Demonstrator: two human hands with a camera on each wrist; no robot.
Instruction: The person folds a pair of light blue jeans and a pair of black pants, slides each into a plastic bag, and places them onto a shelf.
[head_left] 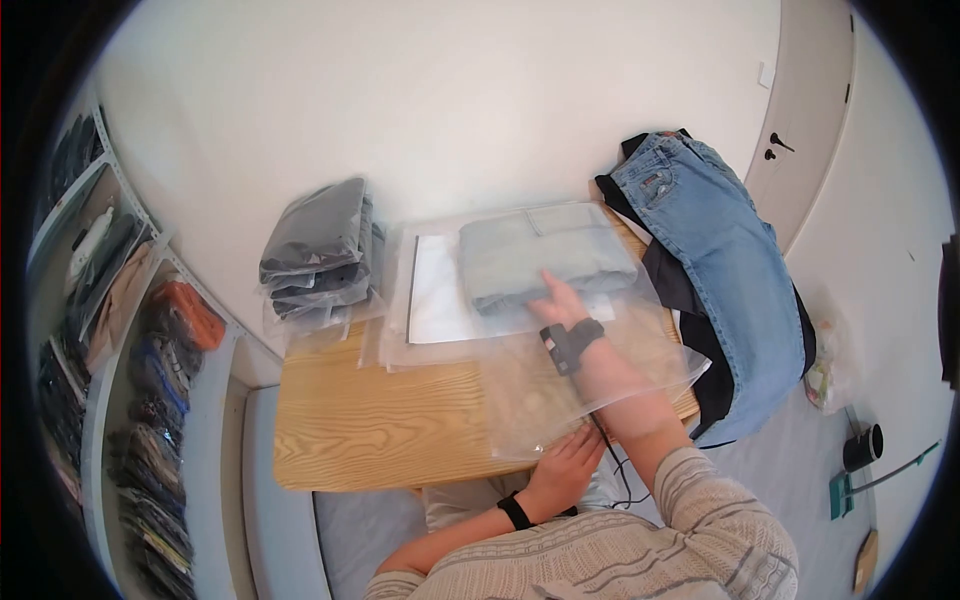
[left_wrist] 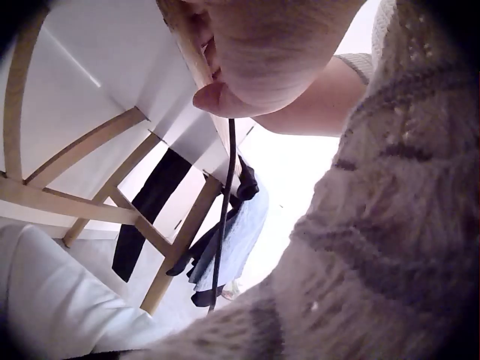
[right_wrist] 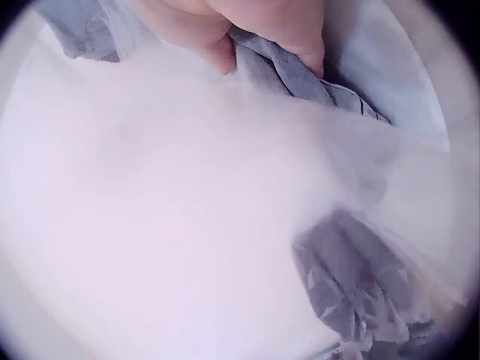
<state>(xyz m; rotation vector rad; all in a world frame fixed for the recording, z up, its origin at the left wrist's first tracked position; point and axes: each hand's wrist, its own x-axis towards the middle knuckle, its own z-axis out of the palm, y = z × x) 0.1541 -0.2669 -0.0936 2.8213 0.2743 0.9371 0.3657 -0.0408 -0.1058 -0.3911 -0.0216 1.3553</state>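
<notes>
Pale folded jeans (head_left: 545,250) lie at the table's back, in a large clear plastic bag (head_left: 530,410) whose loose end spreads toward the front edge. My right hand (head_left: 562,303) reaches inside this bag, the plastic over my forearm. In the right wrist view, thumb and fingers pinch a folded edge of the jeans (right_wrist: 281,71). My left hand (head_left: 568,468) rests at the table's front edge beside the bag's end, fingers stretched. From the left wrist, the thumb of my left hand (left_wrist: 277,60) shows beneath the wooden edge.
Bagged dark garments (head_left: 318,240) are stacked at the table's back left. Blue jeans (head_left: 715,270) hang over the right side. Under the bag lies a white sheet (head_left: 428,290). Shelves (head_left: 215,385) with bagged clothes stand left. A black cable (head_left: 607,440) runs from my right wrist.
</notes>
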